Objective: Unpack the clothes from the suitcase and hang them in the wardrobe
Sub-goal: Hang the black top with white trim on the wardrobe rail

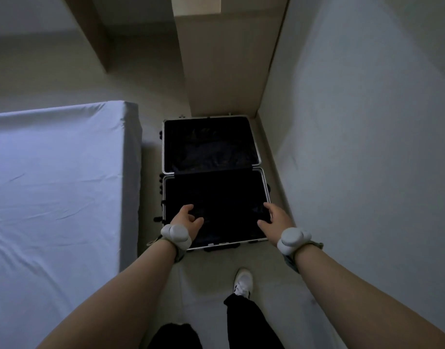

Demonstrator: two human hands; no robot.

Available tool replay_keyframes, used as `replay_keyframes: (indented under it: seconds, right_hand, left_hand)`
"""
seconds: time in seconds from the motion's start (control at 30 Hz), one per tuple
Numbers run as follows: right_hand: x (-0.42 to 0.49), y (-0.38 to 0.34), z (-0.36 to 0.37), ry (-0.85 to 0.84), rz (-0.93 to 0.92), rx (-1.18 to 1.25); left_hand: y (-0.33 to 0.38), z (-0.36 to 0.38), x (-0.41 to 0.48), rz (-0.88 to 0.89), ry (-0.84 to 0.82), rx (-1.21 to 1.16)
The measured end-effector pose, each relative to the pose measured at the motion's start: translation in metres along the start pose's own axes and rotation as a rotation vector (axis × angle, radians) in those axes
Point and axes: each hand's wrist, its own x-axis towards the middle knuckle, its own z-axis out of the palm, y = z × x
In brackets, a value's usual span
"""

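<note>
1. Down on the pale grey floor, seen from the head camera, a silver-framed hard suitcase with a black lining lies opened flat, its two halves one beyond the other.
2. It sits between a bed covered in a pale blue-white sheet on the left and a plain light wall on the right. Its far end is close against a tall beige wardrobe panel.
3. Dark, crumpled clothing fills the far half. The near half is too dark to tell what lies in it.
4. Small black wheels stick out along the suitcase's left side, next to the bed.
5. Over the near-left corner of the near half is the left hand, its fingers bent and spread downward. Against the black lining I cannot tell whether it has hold of any cloth.
6. By the right rim of the same half is the right hand, fingers stretched forward and thumb out, with nothing seen in it.
7. Each wrist carries a rounded white strapped device, one on the left and one on the right.
8. Below the arms, a white shoe and black trousers stand on the floor just short of the suitcase.
</note>
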Motion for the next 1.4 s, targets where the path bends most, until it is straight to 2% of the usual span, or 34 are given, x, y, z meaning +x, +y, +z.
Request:
replay_keyframes:
  seconds: [0.23,0.57,0.87,1.13,1.3,1.4]
  right_hand:
    - [0.099,0.033,0.031,-0.004,0.038,0.079]
    - [0.264,0.133,0.146,-0.005,0.141,0.061]
    - [0.423,0.244,0.257,0.011,0.192,0.074]
    - [0.540,0.294,0.304,0.116,0.173,-0.051]
    - [0.571,0.306,0.298,0.022,0.259,0.121]
    - [0.576,0.308,0.296,0.052,0.311,0.228]
  left_hand:
    - [-0.010,0.054,0.084,-0.110,-0.035,-0.084]
    - [-0.115,0.141,0.270,-0.204,-0.124,-0.024]
    - [-0.216,0.230,0.439,-0.212,-0.163,0.026]
    - [-0.256,0.279,0.548,-0.178,-0.158,0.031]
    - [-0.291,0.305,0.585,-0.228,-0.151,-0.158]
    - [-0.302,0.313,0.607,-0.287,-0.134,-0.355]
